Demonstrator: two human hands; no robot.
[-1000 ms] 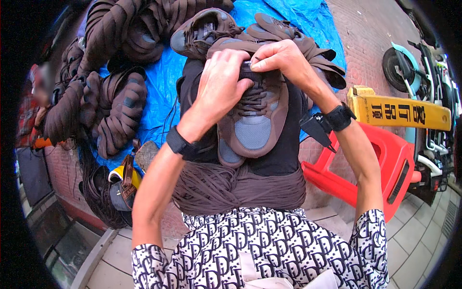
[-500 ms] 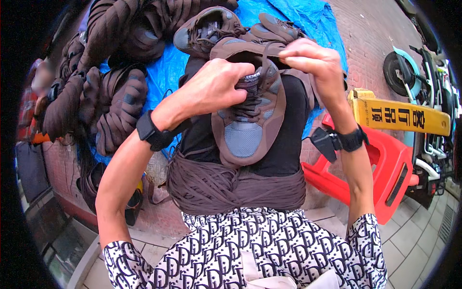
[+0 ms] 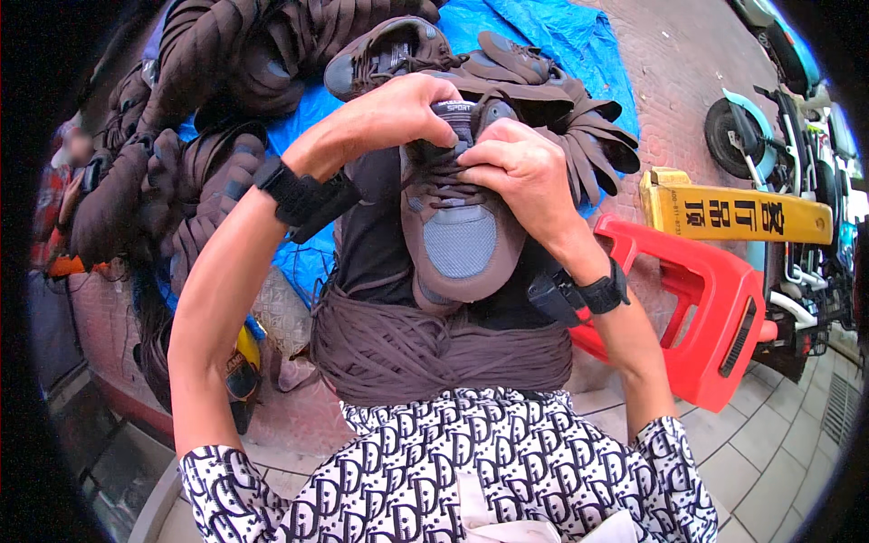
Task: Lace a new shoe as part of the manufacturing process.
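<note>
On my lap lies a brown shoe upper [image 3: 425, 213] with a blue-grey mesh toe pointing toward me. My left hand [image 3: 403, 113] grips its left collar edge beside the tongue [image 3: 457, 116], the thumb on top and the other fingers partly hidden. A brown shoelace [image 3: 457, 185] runs through the lower eyelets. At the right eyelet row, my right hand [image 3: 525, 176] is closed with its fingertips pinched on the lace; the exact hold is partly hidden. A thick bundle of brown laces [image 3: 434, 353] lies across my lap, close to my body.
More brown shoe uppers [image 3: 389, 54] lie beyond my knees on a blue tarp [image 3: 579, 36]. Large stacks of uppers [image 3: 222, 181] stand at the left. To the right are a red plastic stool [image 3: 715, 317], a yellow sign board [image 3: 742, 213] and parked bikes [image 3: 747, 136].
My right hand has come in from the upper right, down to the eyelets. My left hand has shifted slightly up along the collar. More uppers show at the right behind it.
</note>
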